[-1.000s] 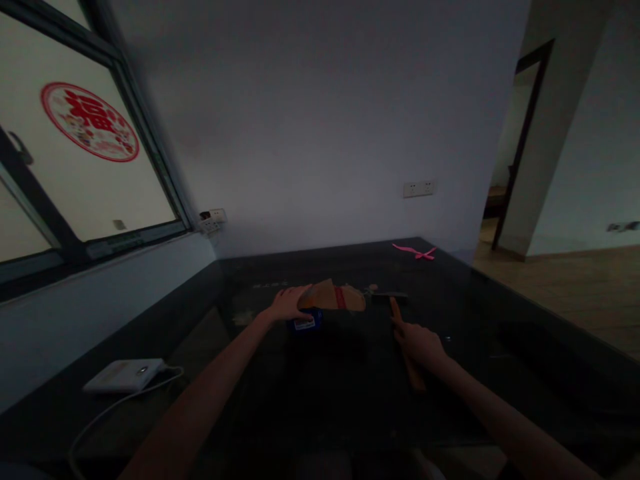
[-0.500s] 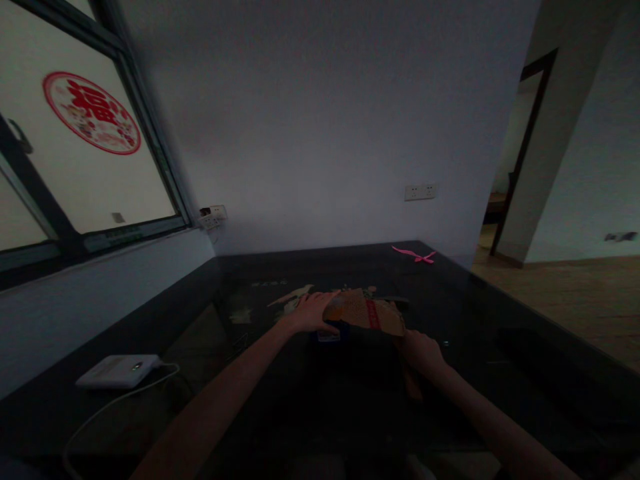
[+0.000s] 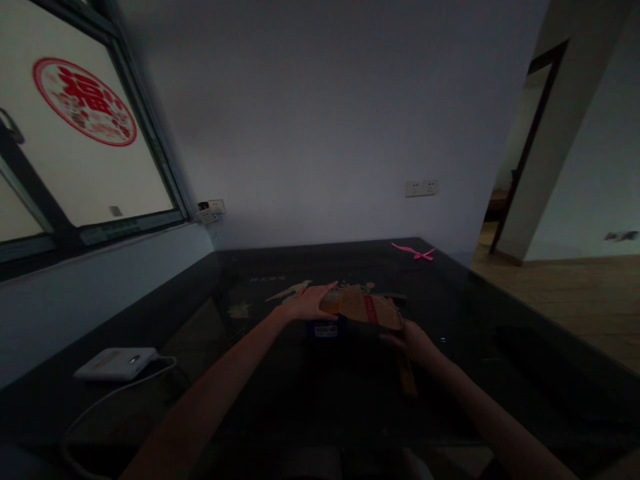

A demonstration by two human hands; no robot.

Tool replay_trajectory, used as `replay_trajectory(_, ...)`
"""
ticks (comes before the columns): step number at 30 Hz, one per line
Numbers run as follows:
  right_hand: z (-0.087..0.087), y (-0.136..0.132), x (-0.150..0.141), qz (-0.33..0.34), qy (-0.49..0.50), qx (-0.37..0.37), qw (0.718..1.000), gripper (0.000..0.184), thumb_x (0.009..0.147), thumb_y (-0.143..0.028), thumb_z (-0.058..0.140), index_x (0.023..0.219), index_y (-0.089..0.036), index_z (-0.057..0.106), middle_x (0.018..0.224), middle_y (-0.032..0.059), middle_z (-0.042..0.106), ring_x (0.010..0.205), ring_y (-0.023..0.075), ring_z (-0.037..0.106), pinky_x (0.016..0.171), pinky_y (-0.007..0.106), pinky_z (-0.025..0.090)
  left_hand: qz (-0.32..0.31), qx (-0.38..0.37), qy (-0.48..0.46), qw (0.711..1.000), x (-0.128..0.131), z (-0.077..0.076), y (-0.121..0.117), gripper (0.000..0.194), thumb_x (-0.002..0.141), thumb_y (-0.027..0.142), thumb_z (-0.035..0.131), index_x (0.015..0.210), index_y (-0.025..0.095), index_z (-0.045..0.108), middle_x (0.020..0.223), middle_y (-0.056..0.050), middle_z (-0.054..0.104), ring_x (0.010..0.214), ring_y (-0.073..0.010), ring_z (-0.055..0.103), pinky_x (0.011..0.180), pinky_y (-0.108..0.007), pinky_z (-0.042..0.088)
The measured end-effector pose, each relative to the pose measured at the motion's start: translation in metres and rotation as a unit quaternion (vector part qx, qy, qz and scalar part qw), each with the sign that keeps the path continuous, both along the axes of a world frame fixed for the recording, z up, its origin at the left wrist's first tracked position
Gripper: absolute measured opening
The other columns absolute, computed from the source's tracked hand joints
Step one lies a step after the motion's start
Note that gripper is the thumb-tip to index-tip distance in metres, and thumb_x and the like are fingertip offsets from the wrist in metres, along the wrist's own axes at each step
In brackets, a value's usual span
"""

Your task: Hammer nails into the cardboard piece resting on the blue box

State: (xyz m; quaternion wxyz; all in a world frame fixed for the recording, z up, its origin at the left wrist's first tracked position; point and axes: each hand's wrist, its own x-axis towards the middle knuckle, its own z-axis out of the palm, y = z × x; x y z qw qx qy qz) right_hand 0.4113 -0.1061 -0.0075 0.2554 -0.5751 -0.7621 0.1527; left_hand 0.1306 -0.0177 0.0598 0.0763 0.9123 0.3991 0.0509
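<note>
The left hand (image 3: pixel 305 303) is on the left end of the cardboard (image 3: pixel 367 308), about midway between the surface's (image 3: pixel 280 261) left and right edges, thumb and forefinger spread to either side of it; how hard they press cannot be told. Beneath hand and cardboard sits a blue box (image 3: pixel 325 329), its pale label facing the near edge. The right hand (image 3: pixel 417 343) is at the cardboard's right end, thumb pointing toward the left edge; its other fingers are partly hidden, so I cannot tell whether it pinches the cardboard or the hammer (image 3: pixel 407 381) under it. The hammer's wooden handle points to the near edge, its head toward the far one. A pink strap (image 3: pixel 415 252) lies by the far right corner; a white device (image 3: pixel 117 365) with a cable (image 3: pixel 125 387) lies near the left edge, toward the near corner.
</note>
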Motion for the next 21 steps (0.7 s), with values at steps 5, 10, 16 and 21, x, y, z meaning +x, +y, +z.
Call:
replay_trajectory(5,-0.012,0.007,0.003,0.060,0.113,0.030,0.991,0.035,0.081,-0.035,0.052,0.107,-0.013,0.061,0.111,0.0121,0.065,0.104,0.0247,0.059,0.089,0.036,0.045,0.006,0.005,-0.002,1.000,0.001,0.005,-0.006,0.103,0.061,0.070,0.057,0.143,0.027,0.012,0.146,-0.010,0.027,0.131,-0.0334,0.028,0.104,-0.054,0.021)
replay_trajectory(10,-0.019,0.011,0.009,0.016,0.082,0.005,0.997,0.029,0.079,-0.025,0.051,0.101,-0.011,0.064,0.103,0.0137,0.068,0.096,0.0244,0.063,0.082,0.032,0.048,0.053,0.064,-0.207,0.975,-0.040,0.004,-0.005,0.069,0.080,0.061,0.039,0.137,0.022,0.030,0.138,-0.011,0.041,0.126,-0.0253,0.037,0.104,-0.043,0.029)
replay_trajectory(16,-0.021,0.015,0.017,-0.023,0.068,-0.037,0.997,0.024,0.077,-0.017,0.049,0.093,-0.012,0.067,0.095,0.0129,0.070,0.088,0.0242,0.064,0.078,0.032,0.048,0.257,0.097,-0.274,0.922,-0.149,-0.055,-0.009,0.043,0.088,0.045,0.031,0.111,0.018,0.054,0.114,-0.009,0.059,0.108,-0.0212,0.055,0.097,-0.040,0.041)
replay_trajectory(21,-0.024,0.017,0.018,-0.036,0.061,-0.044,0.997,0.026,0.077,-0.018,0.048,0.095,-0.011,0.066,0.095,0.0125,0.070,0.089,0.0243,0.065,0.075,0.031,0.048,0.255,0.104,-0.073,0.959,-0.196,-0.110,-0.016,0.046,0.088,0.045,0.034,0.123,0.019,0.049,0.136,-0.011,0.044,0.128,-0.0243,0.036,0.105,-0.046,0.027)
